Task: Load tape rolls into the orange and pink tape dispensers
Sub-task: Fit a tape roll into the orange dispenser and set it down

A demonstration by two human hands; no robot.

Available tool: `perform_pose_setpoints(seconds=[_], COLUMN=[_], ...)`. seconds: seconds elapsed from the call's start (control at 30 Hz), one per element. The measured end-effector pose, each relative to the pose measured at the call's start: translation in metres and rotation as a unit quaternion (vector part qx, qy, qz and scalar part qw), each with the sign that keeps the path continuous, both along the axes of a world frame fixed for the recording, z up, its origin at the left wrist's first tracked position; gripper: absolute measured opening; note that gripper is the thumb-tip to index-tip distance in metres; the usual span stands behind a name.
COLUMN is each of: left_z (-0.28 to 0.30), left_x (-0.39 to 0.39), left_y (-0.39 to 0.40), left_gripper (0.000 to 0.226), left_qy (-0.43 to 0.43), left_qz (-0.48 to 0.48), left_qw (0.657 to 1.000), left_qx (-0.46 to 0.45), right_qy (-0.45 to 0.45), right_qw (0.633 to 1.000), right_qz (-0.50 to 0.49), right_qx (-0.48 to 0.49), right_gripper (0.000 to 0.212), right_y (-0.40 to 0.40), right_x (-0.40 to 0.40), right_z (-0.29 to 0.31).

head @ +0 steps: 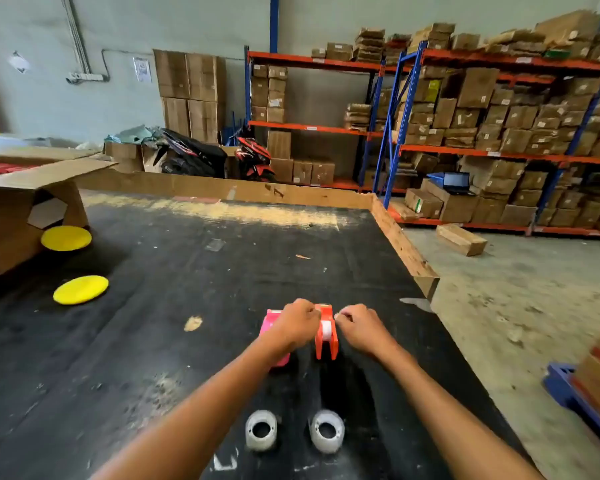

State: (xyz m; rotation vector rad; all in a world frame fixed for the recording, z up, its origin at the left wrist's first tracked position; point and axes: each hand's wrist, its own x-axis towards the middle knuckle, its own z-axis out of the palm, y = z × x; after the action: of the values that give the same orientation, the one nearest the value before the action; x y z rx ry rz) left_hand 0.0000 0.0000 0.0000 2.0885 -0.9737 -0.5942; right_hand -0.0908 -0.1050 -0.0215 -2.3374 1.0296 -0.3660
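Note:
The orange tape dispenser (327,336) stands on the black table with a white roll seated in it. Beside it on the left sits the pink dispenser (270,328), largely hidden under my left hand (298,322), whose closed fingers touch the orange dispenser's top left side. My right hand (359,325) is just right of the orange dispenser, its fingertips pinched together near the front end; whether they hold the tape's end is too small to tell. Two loose clear tape rolls (261,429) (327,431) lie near the table's front edge between my forearms.
Two yellow discs (66,238) (81,289) lie at the table's left, near an open cardboard box (21,209). A raised wooden rim (404,247) borders the table's far and right sides. Shelving stacked with cartons (499,133) fills the back right; a blue pallet (575,393) sits at the right.

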Motion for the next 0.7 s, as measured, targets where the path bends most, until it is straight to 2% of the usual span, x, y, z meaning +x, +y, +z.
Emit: perform_pose_setpoints(seconds=[0.13,0.23,0.37,0.5,0.57,0.63,0.7], left_z=[-0.016,-0.026,-0.027,-0.018,-0.014,-0.009,-0.007], left_x=[-0.011,-0.014,-0.013,-0.02,-0.021,-0.021,-0.024], left_y=[0.0,-0.002,0.001,0.013,0.016,0.019,0.021], left_gripper=[0.035,0.03,0.036,0.034,0.032,0.039,0.047], left_qy=[0.049,0.107,0.137,0.142,0.202,0.284,0.308], left_qz=[0.004,0.022,0.084,0.102,0.119,0.111,0.087], left_qw=[0.999,0.993,0.978,0.964,0.943,0.918,0.915], left_qx=[0.013,-0.04,-0.131,-0.2,-0.237,-0.253,-0.245], right_qy=[-0.037,-0.092,-0.199,-0.241,-0.266,-0.29,-0.298], right_qw=[0.997,0.991,0.977,0.969,0.963,0.956,0.952], right_qz=[-0.009,-0.016,-0.044,-0.047,-0.036,-0.006,0.027], right_qx=[0.073,0.091,0.071,0.009,-0.027,-0.045,-0.055], right_gripper=[0.028,0.027,0.013,0.009,0.007,0.006,0.01], right_y=[0.009,0.016,0.027,0.039,0.046,0.056,0.065], right_x=[-0.009,-0.011,-0.016,-0.026,-0.033,-0.04,-0.046], right_z=[-0.017,-0.023,-0.017,-0.004,0.003,0.007,0.01])
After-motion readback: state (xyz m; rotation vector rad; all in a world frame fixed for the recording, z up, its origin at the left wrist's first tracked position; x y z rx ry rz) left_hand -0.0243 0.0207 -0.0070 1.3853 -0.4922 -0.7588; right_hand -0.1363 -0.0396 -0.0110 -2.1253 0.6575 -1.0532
